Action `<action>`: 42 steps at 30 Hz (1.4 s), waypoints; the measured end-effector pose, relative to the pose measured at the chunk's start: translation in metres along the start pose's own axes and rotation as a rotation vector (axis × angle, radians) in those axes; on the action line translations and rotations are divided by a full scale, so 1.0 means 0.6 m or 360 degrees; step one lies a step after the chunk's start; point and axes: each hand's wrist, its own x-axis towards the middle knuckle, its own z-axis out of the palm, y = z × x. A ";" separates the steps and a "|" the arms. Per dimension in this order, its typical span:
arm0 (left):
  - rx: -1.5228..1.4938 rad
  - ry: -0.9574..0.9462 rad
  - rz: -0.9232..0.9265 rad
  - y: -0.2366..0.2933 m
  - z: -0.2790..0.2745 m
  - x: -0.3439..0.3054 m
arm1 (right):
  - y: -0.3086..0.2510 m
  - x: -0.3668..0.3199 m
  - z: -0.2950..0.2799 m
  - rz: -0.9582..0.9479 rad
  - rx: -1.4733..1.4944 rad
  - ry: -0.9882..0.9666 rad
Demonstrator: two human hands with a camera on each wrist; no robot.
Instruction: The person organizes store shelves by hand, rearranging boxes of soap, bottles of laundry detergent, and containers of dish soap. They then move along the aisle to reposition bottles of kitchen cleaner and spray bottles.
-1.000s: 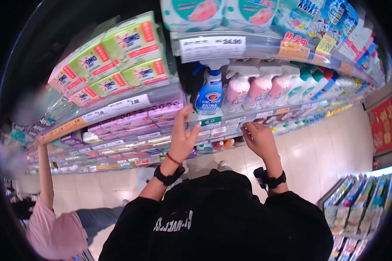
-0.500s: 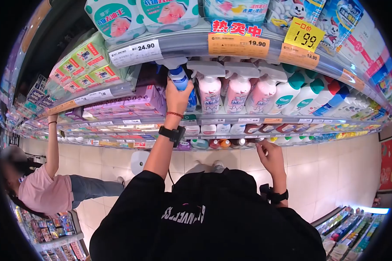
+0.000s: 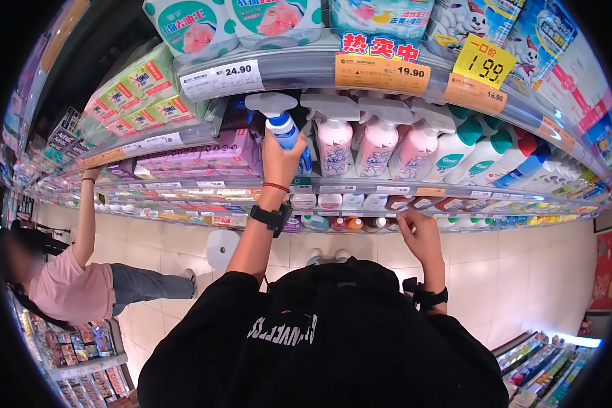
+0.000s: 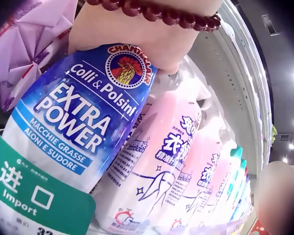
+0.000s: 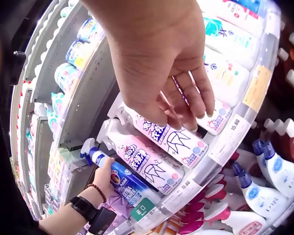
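Note:
My left hand grips a blue spray bottle with a white trigger head, its fingers wrapped round the upper body just under the neck. Close up in the left wrist view, the bottle's label reads Extra Power and carries a rooster badge. Its base is hidden behind a green Import shelf tag. Directly right of it stand pink spray bottles with pale trigger heads. Lower and to the right, my right hand hangs in front of the shelves, fingers loosely curled and holding nothing.
Purple packs lie left of the blue bottle. A shelf edge with price labels juts out above it. White bottles with green caps continue rightward. At the left, a person in a pink top reaches to the shelf.
My left hand has gone from open beside the blue spray bottle to gripping it. Since half a second ago, the bottle tilts slightly more in the head view. My right hand stays free.

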 end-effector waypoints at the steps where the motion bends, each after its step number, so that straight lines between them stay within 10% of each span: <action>1: 0.0006 -0.0010 0.0008 -0.002 -0.001 0.000 | 0.001 0.003 0.001 -0.0007 -0.0015 -0.0003; 16: 0.0264 0.0508 0.0352 0.040 -0.031 -0.108 | 0.021 -0.007 -0.017 0.0105 -0.0062 0.0051; 20: 0.0042 -0.0062 0.0382 0.048 0.010 -0.120 | 0.024 -0.019 -0.019 0.0167 -0.0065 0.0067; 42: 0.0090 0.0076 0.0327 0.002 0.140 -0.066 | -0.014 -0.021 0.015 0.0183 -0.0107 -0.0046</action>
